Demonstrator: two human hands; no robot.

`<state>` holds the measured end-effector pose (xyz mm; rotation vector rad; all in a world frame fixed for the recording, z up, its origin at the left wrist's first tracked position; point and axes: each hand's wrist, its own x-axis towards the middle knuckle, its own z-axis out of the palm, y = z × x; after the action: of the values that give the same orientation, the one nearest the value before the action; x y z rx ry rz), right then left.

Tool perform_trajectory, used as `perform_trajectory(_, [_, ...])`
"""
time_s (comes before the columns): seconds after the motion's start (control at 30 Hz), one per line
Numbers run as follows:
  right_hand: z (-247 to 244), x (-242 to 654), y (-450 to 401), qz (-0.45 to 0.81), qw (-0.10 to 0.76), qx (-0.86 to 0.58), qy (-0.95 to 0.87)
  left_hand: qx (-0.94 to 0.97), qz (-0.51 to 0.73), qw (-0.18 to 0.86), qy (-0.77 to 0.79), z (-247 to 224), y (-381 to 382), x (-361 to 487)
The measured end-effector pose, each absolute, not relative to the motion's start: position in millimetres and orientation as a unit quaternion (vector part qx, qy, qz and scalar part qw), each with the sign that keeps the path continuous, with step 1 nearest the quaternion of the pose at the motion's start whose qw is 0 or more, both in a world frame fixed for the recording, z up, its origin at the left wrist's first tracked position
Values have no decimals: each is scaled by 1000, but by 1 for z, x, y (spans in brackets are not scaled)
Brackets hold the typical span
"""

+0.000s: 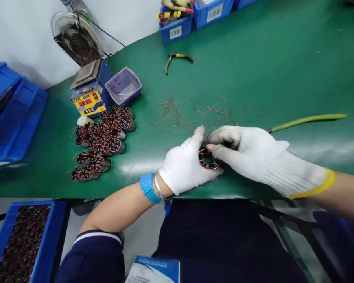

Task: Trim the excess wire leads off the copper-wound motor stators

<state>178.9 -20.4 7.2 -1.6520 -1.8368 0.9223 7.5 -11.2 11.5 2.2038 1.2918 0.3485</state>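
Note:
My left hand (184,163), in a white glove with a blue wrist strap below it, wraps round a motor stator (209,159). The stator is a short ring with copper windings and an open centre, its end facing up. At its upper right rim, the thumb and fingers of my gloved right hand (247,153) are pinched together. Whatever lies between those fingertips is too small or hidden to name. Beyond the right hand a tool with a long green handle (309,119) lies on the table, its head partly hidden. Loose copper wire clippings (177,114) lie scattered past my hands.
Several stators (103,137) stand grouped at left, by a blue-and-yellow soldering unit (90,102) and a purple bin (124,86). Yellow-handled cutters (177,57) lie farther back. Blue tool boxes (175,31) line the back edge; blue crates (14,114) stand far left.

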Motion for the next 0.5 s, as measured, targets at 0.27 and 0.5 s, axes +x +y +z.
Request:
perform_trajectory(0.27, [17,196,-39,234,115,-657,-708,850,113,195,477,13,-8,6])
perform_trajectory(0.5, [12,197,-36,229,43,-682,-693,869,102,181,449,16,-2,0])
